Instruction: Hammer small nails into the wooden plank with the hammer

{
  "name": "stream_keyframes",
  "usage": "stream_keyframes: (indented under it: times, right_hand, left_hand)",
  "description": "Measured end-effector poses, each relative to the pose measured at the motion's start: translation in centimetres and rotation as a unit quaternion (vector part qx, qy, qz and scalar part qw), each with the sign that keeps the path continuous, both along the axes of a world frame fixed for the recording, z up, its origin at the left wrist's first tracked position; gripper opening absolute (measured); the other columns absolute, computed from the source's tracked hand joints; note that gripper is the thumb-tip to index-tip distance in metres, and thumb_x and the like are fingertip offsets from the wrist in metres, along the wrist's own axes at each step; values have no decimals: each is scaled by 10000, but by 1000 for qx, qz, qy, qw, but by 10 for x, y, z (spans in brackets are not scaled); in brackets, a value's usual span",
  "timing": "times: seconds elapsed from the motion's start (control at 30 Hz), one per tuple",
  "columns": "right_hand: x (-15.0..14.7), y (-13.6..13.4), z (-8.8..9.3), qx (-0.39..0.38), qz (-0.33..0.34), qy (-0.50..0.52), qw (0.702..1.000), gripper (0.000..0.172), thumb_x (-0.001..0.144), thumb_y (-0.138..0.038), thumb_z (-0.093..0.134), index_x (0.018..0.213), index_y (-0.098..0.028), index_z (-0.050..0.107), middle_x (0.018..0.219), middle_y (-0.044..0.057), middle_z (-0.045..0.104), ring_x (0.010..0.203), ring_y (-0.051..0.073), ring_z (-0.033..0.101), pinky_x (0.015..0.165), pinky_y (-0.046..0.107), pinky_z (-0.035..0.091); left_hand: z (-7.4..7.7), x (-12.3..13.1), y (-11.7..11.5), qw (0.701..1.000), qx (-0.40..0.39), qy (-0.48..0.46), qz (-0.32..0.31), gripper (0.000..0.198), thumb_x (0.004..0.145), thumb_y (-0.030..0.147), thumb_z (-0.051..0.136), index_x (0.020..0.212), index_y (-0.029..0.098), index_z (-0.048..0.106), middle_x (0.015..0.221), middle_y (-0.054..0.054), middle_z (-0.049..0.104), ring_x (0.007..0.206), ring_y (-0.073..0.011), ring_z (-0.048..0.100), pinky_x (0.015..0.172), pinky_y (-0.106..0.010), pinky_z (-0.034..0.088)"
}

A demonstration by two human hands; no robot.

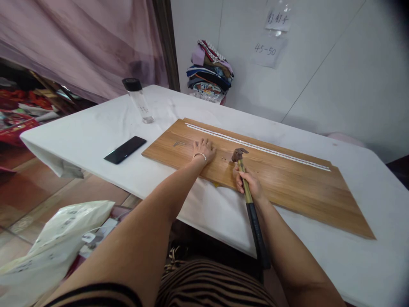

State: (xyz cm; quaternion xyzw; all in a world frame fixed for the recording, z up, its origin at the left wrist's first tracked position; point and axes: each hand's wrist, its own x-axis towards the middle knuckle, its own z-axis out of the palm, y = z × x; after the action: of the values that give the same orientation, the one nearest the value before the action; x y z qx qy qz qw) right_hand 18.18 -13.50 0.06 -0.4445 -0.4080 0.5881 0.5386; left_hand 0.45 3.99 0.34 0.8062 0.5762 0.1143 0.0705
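A claw hammer [246, 187] is in my right hand [251, 183], gripped partway up the handle below its rusty head. The head is over a wooden board [297, 183] that lies flat on the table. My left hand [204, 150] rests palm down on the board with its fingers stretched out, a bracelet at the wrist. Left of that hand lies a small bunch of nails [179, 143]. Several small dark spots, perhaps nail heads, dot the wood between and beside my hands. Two thin white strips [255, 144] run along the board's far side.
A white-covered table [105, 115] carries a black phone [125, 149] and a clear bottle [139, 102] with a black lid at the left. Folded clothes [210, 72] are stacked behind the table by the wall. A pale plastic bag [60, 234] sits low at the left.
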Motion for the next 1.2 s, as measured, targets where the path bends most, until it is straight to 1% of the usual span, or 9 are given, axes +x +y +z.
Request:
stream_keyframes:
  times: [0.1, 0.2, 0.27, 0.43, 0.6, 0.77, 0.97, 1.1, 1.2]
  right_hand:
    - [0, 0, 1, -2, 11, -3, 1000, 389, 828, -498, 716, 1053, -237, 535, 538, -115, 530, 327, 91, 431, 364, 220, 278]
    - [0, 0, 1, 3, 2, 2, 1000, 392, 825, -498, 713, 1054, -232, 540, 541, -114, 532, 326, 87, 426, 361, 222, 277]
    - [0, 0, 1, 3, -4, 2, 1000, 388, 826, -496, 709, 1054, -231, 538, 541, -115, 533, 328, 88, 429, 362, 221, 274]
    - [0, 0, 2, 0, 9, -4, 1000, 385, 831, -490, 704, 1058, -227, 538, 536, -115, 533, 326, 90, 429, 367, 226, 282]
    - [-1, -1, 3, 1, -8, -1, 1000, 397, 823, -497, 710, 1055, -225, 540, 537, -116, 535, 327, 92, 440, 364, 221, 284]
    - [0, 1, 0, -2, 13, 0, 1000, 389, 826, -497, 724, 1044, -233, 539, 533, -120, 535, 323, 91, 436, 359, 222, 275]
    - [-1, 0, 0, 10, -7, 13, 1000, 387, 826, -492, 726, 1051, -227, 555, 535, -112, 541, 326, 90, 434, 361, 227, 278]
    - [-1, 0, 1, -6, -1, 1, 1000, 396, 810, -499, 727, 1038, -223, 558, 527, -117, 537, 321, 91, 435, 356, 223, 271]
    - [0, 0, 1, 2, 3, 4, 1000, 393, 822, -493, 715, 1057, -224, 552, 530, -121, 538, 321, 89, 427, 360, 223, 275]
  left_hand:
    - [0, 0, 0, 1000, -2, -3, 0, 413, 1035, 397, 382, 1277, 261, 688, 1490, -123, 636, 1441, -327, 480, 1189, -541, 342]
    - [1, 0, -1, 1000, -6, -5, 1, 407, 1031, 400, 394, 1283, 261, 682, 1501, -126, 626, 1452, -331, 469, 1193, -538, 335]
    - [1, 0, -1, 1000, -9, -6, 1, 411, 1033, 404, 394, 1286, 254, 681, 1504, -131, 621, 1459, -330, 464, 1200, -535, 328]
    - [2, 0, -1, 1000, -5, -3, 1, 412, 1040, 403, 386, 1288, 253, 679, 1510, -127, 620, 1457, -316, 469, 1204, -535, 330]
    - [2, 0, -1, 1000, -6, 3, 1, 415, 1042, 401, 389, 1295, 237, 674, 1508, -134, 619, 1460, -320, 467, 1204, -531, 332]
    - [1, 0, -1, 1000, -7, 4, 2, 410, 1045, 405, 392, 1298, 247, 674, 1523, -121, 612, 1470, -320, 456, 1208, -528, 327]
    - [1, 0, -1, 1000, -3, 3, 3, 410, 1043, 400, 392, 1276, 238, 688, 1495, -132, 629, 1448, -325, 480, 1197, -529, 339]
    - [1, 0, -1, 1000, 0, 2, -2, 414, 1041, 399, 396, 1279, 228, 689, 1489, -141, 633, 1442, -333, 485, 1188, -537, 342]
    - [1, 0, -1, 1000, 2, 1, -1, 417, 1041, 400, 396, 1284, 234, 691, 1493, -132, 633, 1440, -334, 484, 1183, -540, 350]
